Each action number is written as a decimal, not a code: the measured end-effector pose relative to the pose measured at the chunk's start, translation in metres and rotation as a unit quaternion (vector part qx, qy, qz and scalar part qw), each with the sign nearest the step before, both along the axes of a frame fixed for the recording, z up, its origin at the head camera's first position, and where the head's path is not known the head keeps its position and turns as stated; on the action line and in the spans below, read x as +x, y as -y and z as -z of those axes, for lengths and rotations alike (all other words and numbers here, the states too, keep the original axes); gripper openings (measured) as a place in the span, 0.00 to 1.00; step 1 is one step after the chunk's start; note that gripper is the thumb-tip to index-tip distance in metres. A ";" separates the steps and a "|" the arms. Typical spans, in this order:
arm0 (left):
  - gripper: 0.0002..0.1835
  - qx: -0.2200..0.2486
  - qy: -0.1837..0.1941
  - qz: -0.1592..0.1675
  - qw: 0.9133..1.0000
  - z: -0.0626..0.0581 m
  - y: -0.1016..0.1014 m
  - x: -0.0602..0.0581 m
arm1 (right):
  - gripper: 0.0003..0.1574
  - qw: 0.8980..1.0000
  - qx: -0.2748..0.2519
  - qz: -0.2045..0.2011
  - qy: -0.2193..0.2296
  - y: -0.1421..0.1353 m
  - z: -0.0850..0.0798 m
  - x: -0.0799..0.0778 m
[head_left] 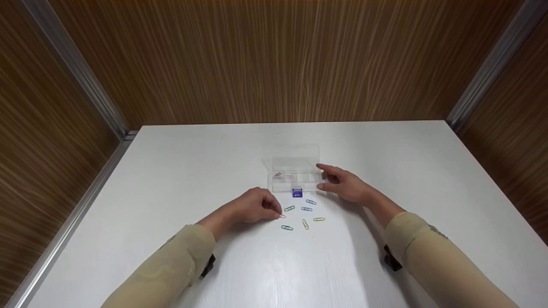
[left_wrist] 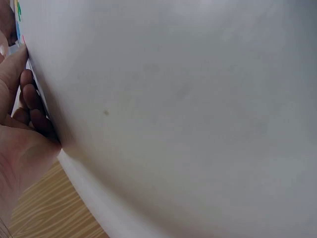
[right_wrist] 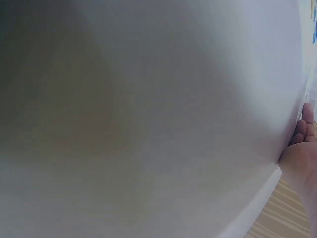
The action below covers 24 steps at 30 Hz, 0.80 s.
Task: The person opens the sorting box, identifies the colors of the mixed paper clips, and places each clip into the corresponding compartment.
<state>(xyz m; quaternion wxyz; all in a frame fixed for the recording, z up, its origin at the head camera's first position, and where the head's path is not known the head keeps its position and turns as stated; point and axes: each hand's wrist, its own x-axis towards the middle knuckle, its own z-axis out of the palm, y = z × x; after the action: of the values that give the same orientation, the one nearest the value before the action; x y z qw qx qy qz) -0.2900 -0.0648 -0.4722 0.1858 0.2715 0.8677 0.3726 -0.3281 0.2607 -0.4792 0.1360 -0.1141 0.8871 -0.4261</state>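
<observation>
My left hand (head_left: pixel 258 206) pinches a pale pink paper clip (head_left: pixel 282 216) between thumb and forefinger, low over the white table. In the left wrist view, the other fingers (left_wrist: pixel 33 96) curl close above the tabletop. A clear plastic box (head_left: pixel 284 187) with compartments stands ahead, its lid (head_left: pixel 295 150) tipped back and a blue-purple latch (head_left: pixel 297 193) at the front. Reddish paper clips (head_left: pixel 277 174) lie in its back left compartment. At the right end of the box, my right hand (head_left: pixel 344 185) holds it, thumb by the front corner and forefinger stretched toward the lid's hinge.
Loose paper clips lie on the white table (head_left: pixel 192 162) in front of the box: blue ones (head_left: pixel 306 209), green ones (head_left: pixel 287 228) and yellow ones (head_left: pixel 319 219). Wood-grain panels (head_left: pixel 274 64) enclose the table at the back and both sides.
</observation>
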 end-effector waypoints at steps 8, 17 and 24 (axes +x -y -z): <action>0.03 0.002 0.009 0.010 1.000 -0.001 0.001 0.001 | 0.47 1.000 -0.001 -0.001 0.005 0.001 -0.001 0.002; 0.03 0.010 0.009 0.017 1.000 -0.001 0.003 -0.001 | 0.46 1.000 -0.003 0.005 0.015 0.002 -0.001 0.002; 0.03 0.008 0.004 0.020 1.000 -0.002 0.003 -0.001 | 0.46 1.000 0.000 0.002 0.011 0.002 -0.001 0.001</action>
<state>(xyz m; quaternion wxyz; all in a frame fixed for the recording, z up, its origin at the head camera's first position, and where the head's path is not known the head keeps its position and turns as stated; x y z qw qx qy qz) -0.2907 -0.0680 -0.4707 0.1942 0.2887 0.8584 0.3769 -0.3269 0.2589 -0.4782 0.1451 -0.1075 0.8857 -0.4277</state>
